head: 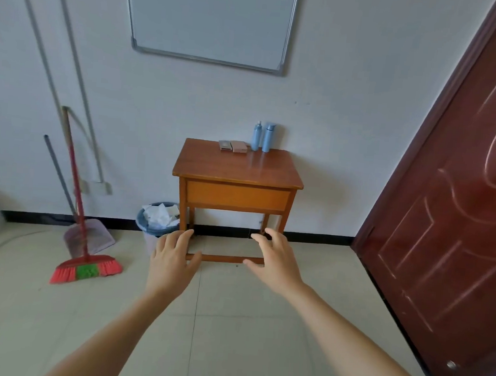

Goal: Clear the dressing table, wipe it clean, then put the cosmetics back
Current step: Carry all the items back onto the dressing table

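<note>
- My left hand [173, 259] was stretched forward, palm down, fingers straight and slightly spread, holding nothing.
- My right hand [274, 258] was stretched forward beside it, fingers loosely bent and spread, thumb out, holding nothing.
- The hands were apart from each other. In the view they overlapped the lower legs and foot rail of the dressing table [236, 169], and I could not tell whether they touched it.
- The dressing table, a small wooden unit with one front panel, stood against the white wall, its top well beyond both hands.
- The cosmetics sat along the rear edge of the tabletop:
  - narrow-topped blue bottle [256, 136] and wide-capped blue bottle [268, 137], upright, side by side at the rear right;
  - grey flat case [225, 145] and pink flat case [238, 146], lying just left of the bottles, touching each other.
- A wastebasket [155, 225] holding crumpled paper stood just beside the table's left legs.
- A red broom [86, 267] and dustpan [91, 238] leaned against the wall further left.
</note>
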### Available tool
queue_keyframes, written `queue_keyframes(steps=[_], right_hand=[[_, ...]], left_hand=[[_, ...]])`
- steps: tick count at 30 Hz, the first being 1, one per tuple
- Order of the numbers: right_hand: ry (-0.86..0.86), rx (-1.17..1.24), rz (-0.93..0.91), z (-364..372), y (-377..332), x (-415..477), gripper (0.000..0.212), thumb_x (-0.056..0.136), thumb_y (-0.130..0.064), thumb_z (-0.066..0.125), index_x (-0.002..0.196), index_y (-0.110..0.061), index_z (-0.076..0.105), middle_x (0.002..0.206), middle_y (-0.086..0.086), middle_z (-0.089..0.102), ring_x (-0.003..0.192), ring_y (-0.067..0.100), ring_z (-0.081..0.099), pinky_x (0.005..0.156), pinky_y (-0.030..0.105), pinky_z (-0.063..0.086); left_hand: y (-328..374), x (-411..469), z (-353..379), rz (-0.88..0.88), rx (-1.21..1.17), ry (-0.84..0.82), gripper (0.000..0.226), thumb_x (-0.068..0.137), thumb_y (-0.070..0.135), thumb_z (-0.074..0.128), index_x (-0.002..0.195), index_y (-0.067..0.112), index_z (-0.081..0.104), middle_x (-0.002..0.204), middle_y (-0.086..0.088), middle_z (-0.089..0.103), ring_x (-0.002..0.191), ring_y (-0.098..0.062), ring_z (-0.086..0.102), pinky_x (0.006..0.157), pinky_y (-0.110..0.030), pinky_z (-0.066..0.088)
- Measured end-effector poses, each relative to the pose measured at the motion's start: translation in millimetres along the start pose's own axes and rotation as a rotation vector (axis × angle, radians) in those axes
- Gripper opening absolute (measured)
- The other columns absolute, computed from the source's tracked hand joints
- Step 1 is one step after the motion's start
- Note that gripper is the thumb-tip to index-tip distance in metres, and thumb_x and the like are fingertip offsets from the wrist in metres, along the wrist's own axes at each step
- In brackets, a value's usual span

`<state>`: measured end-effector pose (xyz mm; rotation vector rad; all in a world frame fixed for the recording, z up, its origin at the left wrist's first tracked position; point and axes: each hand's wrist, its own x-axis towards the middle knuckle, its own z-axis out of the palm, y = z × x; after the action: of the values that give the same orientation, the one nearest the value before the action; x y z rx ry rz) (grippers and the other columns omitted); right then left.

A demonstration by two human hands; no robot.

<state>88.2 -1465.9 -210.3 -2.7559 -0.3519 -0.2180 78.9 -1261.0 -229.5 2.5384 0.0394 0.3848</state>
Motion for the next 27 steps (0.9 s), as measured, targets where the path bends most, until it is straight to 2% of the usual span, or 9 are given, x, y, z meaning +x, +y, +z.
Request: queue_keyframes(steps=[5, 13, 17, 27], right_hand=[[0.011, -0.017, -0.013, 5, 21, 49, 0.058, 0.087, -0.042, 0.055, 0.137, -0.019, 0.035, 0.147, 0.006, 0.024, 0.137, 0.021, 0.02, 0.107, 0.032, 0.027], [0.031, 0.011, -0.086, 4, 66, 154, 0.057, 0.088, -0.042, 0.055, 0.137, -0.019, 0.036, 0.147, 0.007, 0.025, 0.138, 0.021, 0.019, 0.109, 0.032, 0.024], [-0.005, 0.044, -0.109, 12, 91, 205, 0.057, 0.088, -0.041, 0.055, 0.137, -0.019, 0.037, 0.147, 0.007, 0.025, 0.137, 0.021, 0.019, 0.109, 0.033, 0.025], [-0.153, 0.039, -0.124, 58, 120, 291, 0.056, 0.089, -0.043, 0.052, 0.138, -0.02, 0.034, 0.148, 0.006, 0.022, 0.138, 0.021, 0.017, 0.11, 0.033, 0.024]], left_hand=[[-3, 36, 8, 0.004, -0.003, 0.022, 0.048, 0.091, 0.029, 0.051, 0.135, 0.013, 0.04, 0.136, -0.006, 0.044, 0.126, -0.024, 0.032, 0.104, -0.035, 0.028], [13, 135, 27, -0.041, 0.078, 0.065, 0.047, 0.092, 0.03, 0.048, 0.135, 0.015, 0.039, 0.137, -0.006, 0.044, 0.129, -0.025, 0.031, 0.105, -0.039, 0.028], [20, 177, 47, -0.103, 0.058, 0.093, 0.044, 0.092, 0.028, 0.049, 0.133, 0.015, 0.041, 0.136, -0.006, 0.045, 0.129, -0.025, 0.031, 0.105, -0.04, 0.028], [-7, 241, 95, -0.246, 0.059, 0.014, 0.046, 0.093, 0.028, 0.045, 0.136, 0.016, 0.037, 0.14, -0.004, 0.039, 0.133, -0.024, 0.026, 0.108, -0.037, 0.024]])
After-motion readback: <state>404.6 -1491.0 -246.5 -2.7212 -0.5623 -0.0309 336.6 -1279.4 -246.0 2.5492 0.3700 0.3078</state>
